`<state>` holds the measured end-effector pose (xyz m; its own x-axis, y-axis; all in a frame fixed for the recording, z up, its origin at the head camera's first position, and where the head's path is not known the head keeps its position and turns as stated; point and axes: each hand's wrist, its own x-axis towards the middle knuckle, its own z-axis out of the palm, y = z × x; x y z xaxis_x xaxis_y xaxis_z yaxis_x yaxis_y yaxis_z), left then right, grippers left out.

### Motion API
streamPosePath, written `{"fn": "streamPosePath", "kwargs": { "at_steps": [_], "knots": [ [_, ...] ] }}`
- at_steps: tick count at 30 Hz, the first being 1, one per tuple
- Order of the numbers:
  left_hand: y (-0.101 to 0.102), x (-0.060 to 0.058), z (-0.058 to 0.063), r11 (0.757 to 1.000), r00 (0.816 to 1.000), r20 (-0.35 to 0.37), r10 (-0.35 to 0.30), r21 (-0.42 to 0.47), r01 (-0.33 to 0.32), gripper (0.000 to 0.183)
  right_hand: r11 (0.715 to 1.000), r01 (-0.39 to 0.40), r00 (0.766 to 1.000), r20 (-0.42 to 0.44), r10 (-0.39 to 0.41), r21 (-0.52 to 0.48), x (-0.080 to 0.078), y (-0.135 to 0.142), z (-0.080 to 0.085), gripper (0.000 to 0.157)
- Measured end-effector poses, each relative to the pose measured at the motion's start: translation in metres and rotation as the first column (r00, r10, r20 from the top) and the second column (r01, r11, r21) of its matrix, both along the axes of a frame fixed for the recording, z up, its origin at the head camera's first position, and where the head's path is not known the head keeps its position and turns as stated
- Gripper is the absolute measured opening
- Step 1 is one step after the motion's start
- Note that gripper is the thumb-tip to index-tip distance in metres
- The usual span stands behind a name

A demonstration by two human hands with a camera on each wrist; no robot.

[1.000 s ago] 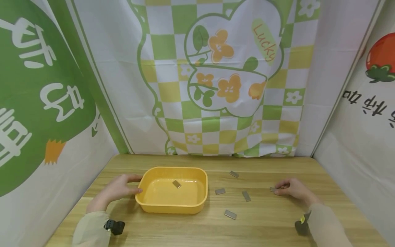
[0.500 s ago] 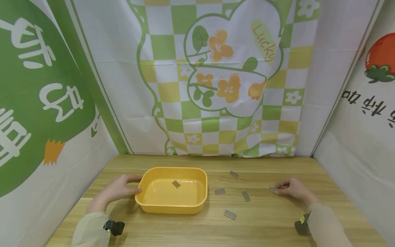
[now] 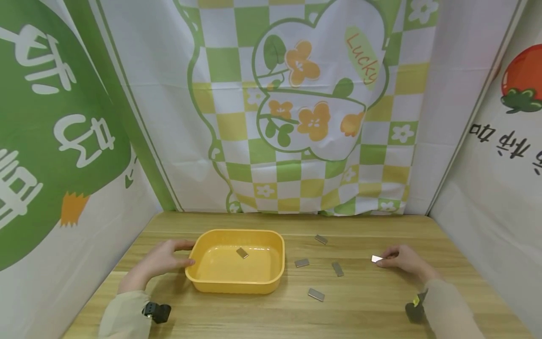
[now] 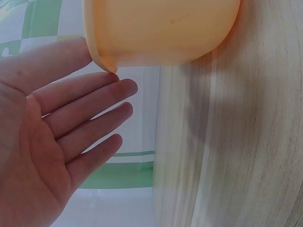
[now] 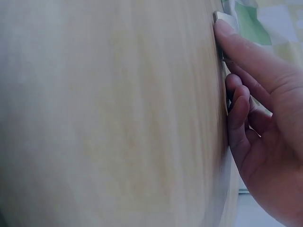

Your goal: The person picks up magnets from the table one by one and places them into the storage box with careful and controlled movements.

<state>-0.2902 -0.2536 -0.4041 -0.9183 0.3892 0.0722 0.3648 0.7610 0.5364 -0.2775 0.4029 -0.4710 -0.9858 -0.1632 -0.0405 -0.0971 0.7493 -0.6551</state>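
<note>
My left hand (image 3: 163, 258) is at the left end of a yellow plastic box (image 3: 235, 286). Its thumb overlaps the rim, and in the left wrist view the fingers (image 4: 90, 109) are extended, the nearest right at the box's rim. At the right of the table, my right hand (image 3: 404, 260) pinches a small silver rectangular block (image 3: 376, 259) between thumb and forefinger. The other fingers (image 5: 239, 109) are bent close to the wood in the right wrist view. Inside the box lies a similar block (image 3: 242, 253).
Several more grey rectangular blocks lie apart on the wooden table (image 3: 364, 310) between the box and my right hand, one block (image 3: 316, 294) nearest the front. A checked cloth (image 3: 305, 183) hangs behind the table, with printed cloths on both sides.
The block in my right hand has tilted and now shines bright white; before, it looked dull grey. The left hand, the box and the other blocks have stayed in place.
</note>
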Motion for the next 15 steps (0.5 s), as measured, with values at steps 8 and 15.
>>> {"fn": "streamPosePath", "kwargs": {
  "at_steps": [8,15],
  "knots": [
    [0.0006,0.0,0.0001,1.0,1.0,-0.01,0.002,-0.006,-0.002,0.055,0.999,0.013,1.0,-0.009,-0.013,0.039,0.0002,0.0013,0.0011,0.027],
    [-0.0002,-0.0013,-0.0008,1.0,1.0,-0.012,-0.001,-0.01,0.001,0.055,1.0,0.009,1.0,-0.011,-0.008,0.025,0.0032,-0.0004,0.003,0.027]
  ]
}}
